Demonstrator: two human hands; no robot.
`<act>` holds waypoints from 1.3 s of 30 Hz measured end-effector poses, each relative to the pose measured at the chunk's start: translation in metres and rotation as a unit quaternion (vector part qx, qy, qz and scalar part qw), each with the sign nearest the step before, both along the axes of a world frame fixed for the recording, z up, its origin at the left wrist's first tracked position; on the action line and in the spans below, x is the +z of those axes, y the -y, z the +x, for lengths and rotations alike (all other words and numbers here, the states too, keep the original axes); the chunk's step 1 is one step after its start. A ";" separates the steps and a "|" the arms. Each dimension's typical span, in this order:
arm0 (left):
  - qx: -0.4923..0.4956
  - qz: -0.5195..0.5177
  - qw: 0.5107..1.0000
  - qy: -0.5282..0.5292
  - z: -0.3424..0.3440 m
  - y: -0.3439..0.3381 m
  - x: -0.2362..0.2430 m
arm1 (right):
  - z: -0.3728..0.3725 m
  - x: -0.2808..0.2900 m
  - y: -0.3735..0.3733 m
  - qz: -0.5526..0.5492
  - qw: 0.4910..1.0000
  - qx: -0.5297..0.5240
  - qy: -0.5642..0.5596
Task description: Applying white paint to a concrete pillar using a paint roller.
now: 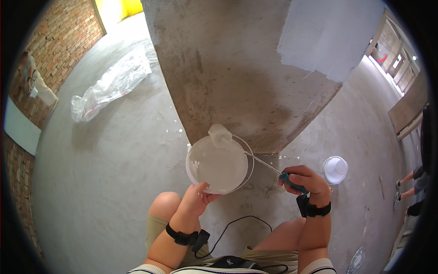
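Note:
Below a concrete column stands a round white bucket (188,170) with pale paint inside and a wire bail handle on its right side. My left hand (199,197) is closed on the bucket's near rim, thumb on the inside. My right hand (306,181) wraps round the teal grip of a paint roller (262,162). Its thin metal rod reaches left over the bucket, and the paint-coated roller head lies over the far rim. Whether the head touches the paint is hard to make out.
The concrete column (219,68) rises right behind the bucket, partly painted white. A smaller white pail (336,170) stands at right. Clear plastic sheeting (114,84) lies at far left. A black cable (237,219) loops before my lap. Other people stand at both edges.

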State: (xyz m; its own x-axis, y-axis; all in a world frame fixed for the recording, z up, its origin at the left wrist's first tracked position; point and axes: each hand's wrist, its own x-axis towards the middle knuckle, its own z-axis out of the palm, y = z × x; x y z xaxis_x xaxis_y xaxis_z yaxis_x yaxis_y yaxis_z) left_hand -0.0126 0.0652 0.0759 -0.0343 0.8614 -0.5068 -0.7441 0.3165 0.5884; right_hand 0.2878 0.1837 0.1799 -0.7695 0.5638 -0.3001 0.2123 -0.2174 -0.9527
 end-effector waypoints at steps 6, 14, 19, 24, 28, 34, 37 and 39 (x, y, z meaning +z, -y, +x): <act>-0.006 0.007 1.000 0.000 -0.001 0.000 0.001 | -0.003 -0.005 0.002 -0.083 0.995 0.003 -0.061; -0.001 -0.006 1.000 -0.017 0.000 0.003 0.005 | -0.007 0.014 0.003 0.064 0.992 0.051 0.096; 0.005 -0.001 1.000 -0.006 0.000 0.004 0.004 | -0.007 0.023 0.009 0.257 0.952 0.058 0.154; 0.005 -0.002 1.000 -0.011 0.004 0.004 0.009 | -0.005 0.012 0.010 0.308 0.939 0.027 0.149; 0.003 -0.002 1.000 -0.007 0.003 0.005 0.010 | -0.006 0.024 0.010 0.124 0.982 0.025 0.141; 0.002 -0.001 1.000 -0.010 0.005 0.007 0.007 | 0.001 0.010 0.008 0.029 0.998 0.039 0.031; 0.006 0.003 1.000 -0.017 0.005 0.008 0.007 | -0.003 0.008 0.008 -0.048 0.999 0.025 -0.002; 0.002 0.005 1.000 -0.016 0.004 0.008 0.007 | -0.007 0.008 0.008 -0.058 0.998 0.021 -0.014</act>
State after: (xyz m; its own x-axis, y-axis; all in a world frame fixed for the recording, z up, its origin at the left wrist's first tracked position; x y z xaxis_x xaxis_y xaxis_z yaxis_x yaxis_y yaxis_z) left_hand -0.0087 0.0575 0.0829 -0.0541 0.8663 -0.4966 -0.7260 0.3073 0.6152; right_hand 0.2811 0.1761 0.1878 -0.8006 0.4943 -0.3387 0.1961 -0.3180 -0.9276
